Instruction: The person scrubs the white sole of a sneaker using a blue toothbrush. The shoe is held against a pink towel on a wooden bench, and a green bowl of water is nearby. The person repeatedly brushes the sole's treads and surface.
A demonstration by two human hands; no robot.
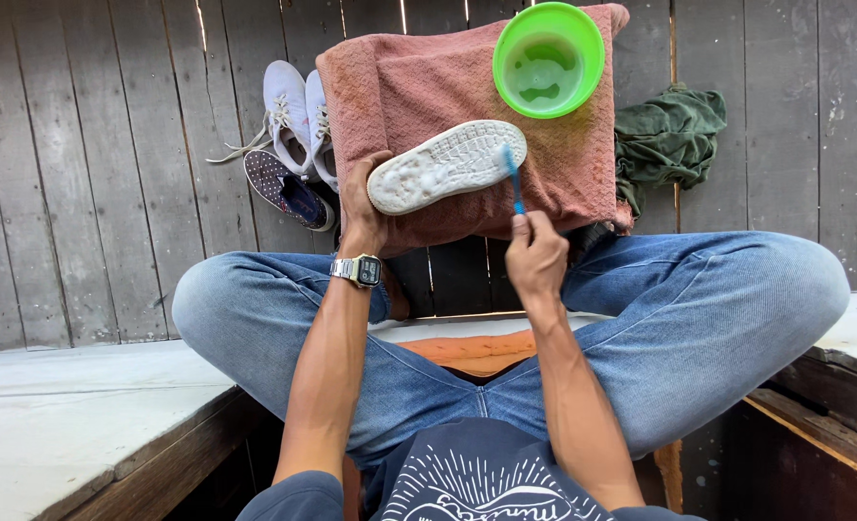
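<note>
My left hand [363, 207], with a wristwatch on the wrist, grips a white shoe [445, 164] turned sole-up, foam on its sole. My right hand [535, 253] holds a blue toothbrush [513, 178] whose bristle end touches the sole near the toe. The shoe rests over a pink towel [419, 87] spread in front of my crossed legs in blue jeans. A green bowl [548, 60] with soapy water sits on the towel's far right corner.
Two white sneakers [293, 111] and a dark dotted shoe [289, 188] lie left of the towel on grey wooden planks. A crumpled green cloth [668, 135] lies to the right. Pale raised boards flank my knees on both sides.
</note>
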